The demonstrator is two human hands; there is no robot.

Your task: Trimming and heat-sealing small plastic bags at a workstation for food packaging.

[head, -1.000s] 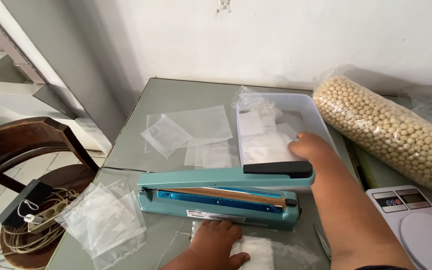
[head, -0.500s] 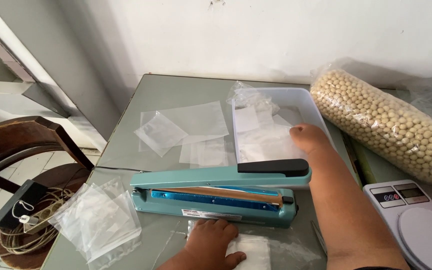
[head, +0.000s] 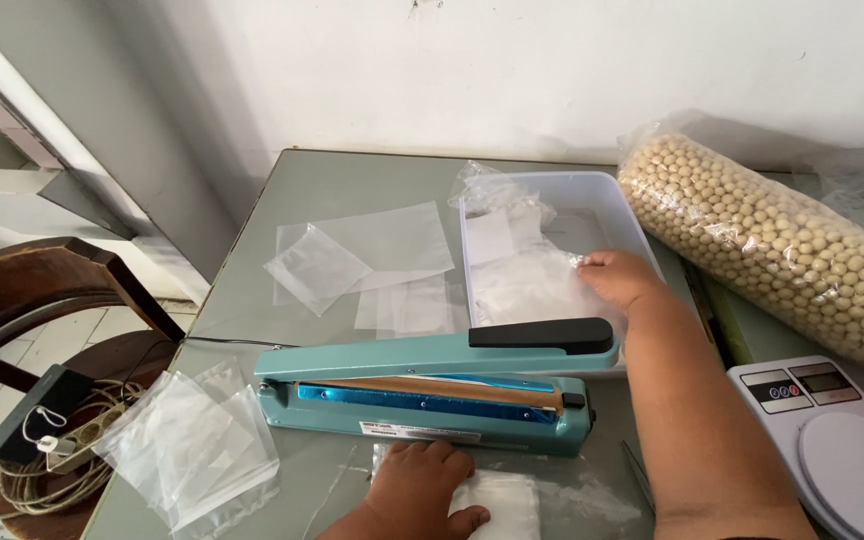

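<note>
A teal bag sealer (head: 422, 385) with a black handle lies across the grey table, its arm raised a little. My left hand (head: 417, 490) presses flat on a filled white plastic pouch (head: 497, 505) just in front of the sealer. My right hand (head: 620, 280) reaches over the sealer into a white plastic tub (head: 612, 205), its fingers closed on a clear plastic bag (head: 527, 285) lying inside.
A long clear bag of pale beans (head: 772, 245) lies at the right. A white kitchen scale (head: 837, 440) sits at the lower right. Loose clear bags (head: 367, 250) lie mid-table, and a stack (head: 192, 450) at the left edge. A wooden chair (head: 42, 300) holds cables.
My right hand has moved from beside the sealer handle up into the tub and taken hold of a clear bag. My left hand stays on the pouch.
</note>
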